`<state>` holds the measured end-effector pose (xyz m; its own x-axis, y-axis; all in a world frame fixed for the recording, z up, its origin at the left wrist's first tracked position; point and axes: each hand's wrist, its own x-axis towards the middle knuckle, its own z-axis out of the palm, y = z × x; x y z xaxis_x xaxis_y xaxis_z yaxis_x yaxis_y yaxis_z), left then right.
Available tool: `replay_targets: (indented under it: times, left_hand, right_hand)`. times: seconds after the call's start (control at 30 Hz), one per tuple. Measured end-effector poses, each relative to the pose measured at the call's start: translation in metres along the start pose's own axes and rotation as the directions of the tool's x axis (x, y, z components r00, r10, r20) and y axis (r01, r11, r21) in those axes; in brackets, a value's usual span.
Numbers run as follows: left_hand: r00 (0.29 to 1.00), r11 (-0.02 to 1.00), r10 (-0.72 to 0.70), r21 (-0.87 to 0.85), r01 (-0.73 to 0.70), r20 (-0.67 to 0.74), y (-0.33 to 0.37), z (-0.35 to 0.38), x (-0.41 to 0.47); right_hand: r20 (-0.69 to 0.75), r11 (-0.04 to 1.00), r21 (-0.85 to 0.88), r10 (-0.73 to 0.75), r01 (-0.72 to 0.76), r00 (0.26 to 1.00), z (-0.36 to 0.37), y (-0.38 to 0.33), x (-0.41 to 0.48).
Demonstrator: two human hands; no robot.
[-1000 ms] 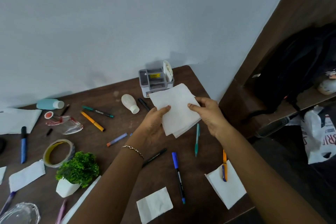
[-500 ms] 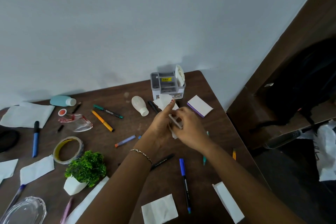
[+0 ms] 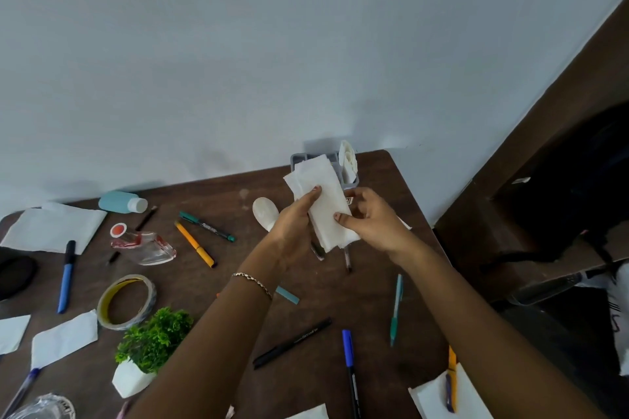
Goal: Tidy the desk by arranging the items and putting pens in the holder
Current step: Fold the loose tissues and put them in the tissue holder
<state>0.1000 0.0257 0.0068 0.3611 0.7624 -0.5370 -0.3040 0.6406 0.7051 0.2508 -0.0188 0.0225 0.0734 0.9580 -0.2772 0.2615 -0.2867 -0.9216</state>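
Observation:
My left hand (image 3: 292, 228) and my right hand (image 3: 371, 221) both pinch a folded white tissue (image 3: 323, 201), held upright above the brown desk (image 3: 238, 265). Behind the tissue stands the grey pen holder (image 3: 350, 177) with a white wad in its right compartment; most of it is hidden. Pens lie scattered: a green marker (image 3: 207, 226), an orange pen (image 3: 194, 243), a blue marker (image 3: 66, 277), a black pen (image 3: 292, 342), a blue pen (image 3: 350, 371) and a teal pen (image 3: 396, 308).
A tape roll (image 3: 126, 301), a small potted plant (image 3: 149, 350), a clear glass bottle (image 3: 146, 247), a teal bottle (image 3: 122, 202) and a white bottle (image 3: 263, 214) sit on the desk. Loose tissues (image 3: 51, 230) lie left and front. The desk edge runs along the right.
The tissue was a wide sheet, got folded small between both hands, and is now a narrow folded strip held upright in front of the holder. The view shifted slightly.

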Motion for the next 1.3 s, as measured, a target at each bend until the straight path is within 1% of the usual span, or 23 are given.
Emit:
replay_targets:
  times: [0.07, 0.1, 0.13, 0.2, 0.3, 0.43, 0.5, 0.73, 0.87, 0.97, 1.07, 1.2, 1.3]
  left_hand:
    - [0.996, 0.999, 0.041, 0.03, -0.043, 0.076, 0.014, 0.001, 0.006]
    - [0.992, 0.992, 0.077, 0.09, -0.086, 0.101, 0.023, 0.003, 0.009]
    - [0.987, 0.973, 0.121, 0.186, -0.139, 0.106, 0.034, 0.005, 0.011]
    - [0.977, 0.89, 0.188, 0.403, -0.213, 0.101, 0.054, 0.009, 0.016]
    - [0.968, 0.738, 0.248, 0.638, -0.218, 0.044, 0.075, 0.012, 0.031]
    - [0.937, 0.522, 0.349, 0.831, -0.192, -0.002, 0.093, 0.013, 0.055]
    - [0.925, 0.477, 0.379, 0.857, -0.194, -0.002, 0.1, 0.014, 0.066]
    - [0.913, 0.484, 0.409, 0.846, -0.223, 0.007, 0.107, 0.011, 0.097]
    - [0.918, 0.496, 0.396, 0.84, -0.221, 0.007, 0.104, 0.005, 0.105]
    - [0.922, 0.511, 0.387, 0.833, -0.212, -0.002, 0.103, 0.003, 0.11]
    - [0.916, 0.501, 0.402, 0.84, -0.21, -0.011, 0.105, 0.003, 0.113]
    - [0.913, 0.495, 0.409, 0.844, -0.207, -0.016, 0.108, 0.003, 0.113]
    - [0.913, 0.492, 0.408, 0.846, -0.205, -0.016, 0.107, 0.002, 0.115]
  right_hand:
    - [-0.029, 0.998, -0.032, -0.056, 0.055, 0.998, -0.004, -0.006, 0.015]
    - [-0.061, 0.993, -0.073, -0.098, 0.094, 0.993, -0.006, -0.009, 0.024]
    - [-0.09, 0.984, -0.124, -0.14, 0.129, 0.986, -0.009, -0.012, 0.034]
    - [-0.135, 0.958, -0.233, -0.204, 0.169, 0.97, -0.014, -0.018, 0.054]
    - [-0.156, 0.912, -0.35, -0.283, 0.215, 0.946, -0.019, -0.026, 0.079]
    - [-0.116, 0.851, -0.449, -0.356, 0.271, 0.927, -0.021, -0.03, 0.107]
    - [-0.115, 0.831, -0.476, -0.382, 0.287, 0.917, -0.022, -0.031, 0.121]
    - [-0.06, 0.725, -0.625, -0.415, 0.291, 0.908, -0.025, -0.027, 0.159]
    - [-0.022, 0.599, -0.749, -0.45, 0.284, 0.893, -0.027, -0.02, 0.174]
    - [-0.009, 0.528, -0.802, -0.478, 0.279, 0.878, -0.029, -0.017, 0.179]
    - [-0.005, 0.491, -0.825, -0.504, 0.282, 0.863, -0.029, -0.018, 0.182]
    - [-0.012, 0.481, -0.825, -0.54, 0.297, 0.841, -0.026, -0.019, 0.188]
    - [0.007, 0.443, -0.851, -0.528, 0.283, 0.849, -0.024, -0.019, 0.188]
